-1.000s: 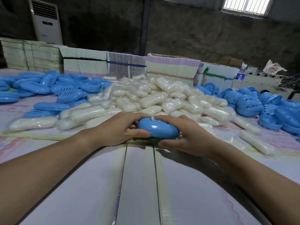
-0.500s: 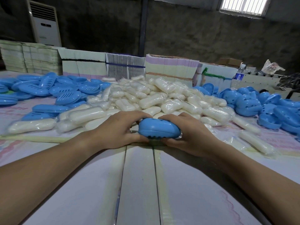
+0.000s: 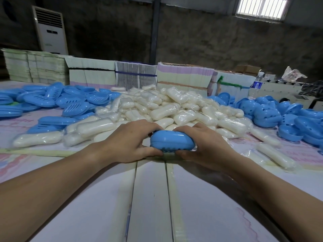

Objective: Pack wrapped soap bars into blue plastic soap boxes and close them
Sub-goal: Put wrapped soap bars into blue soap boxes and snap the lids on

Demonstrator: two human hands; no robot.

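Observation:
A closed blue soap box (image 3: 172, 141) lies on the table in front of me, held from both sides. My left hand (image 3: 130, 141) grips its left end, thumb below and fingers over the top. Gripping its right end is my right hand (image 3: 208, 146). Just behind the box rises a big heap of white wrapped soap bars (image 3: 167, 109). Whether a bar is inside the box is hidden.
Blue slotted lids (image 3: 52, 102) are piled at the left, blue perforated box bottoms (image 3: 283, 117) at the right. Stacks of flat cartons (image 3: 136, 75) line the back edge. A water bottle (image 3: 257, 82) stands far right. White boards (image 3: 150, 198) form the near tabletop.
The box has tilted slightly toward me, now showing its perforated underside edge; both hands keep their grip and barely shift.

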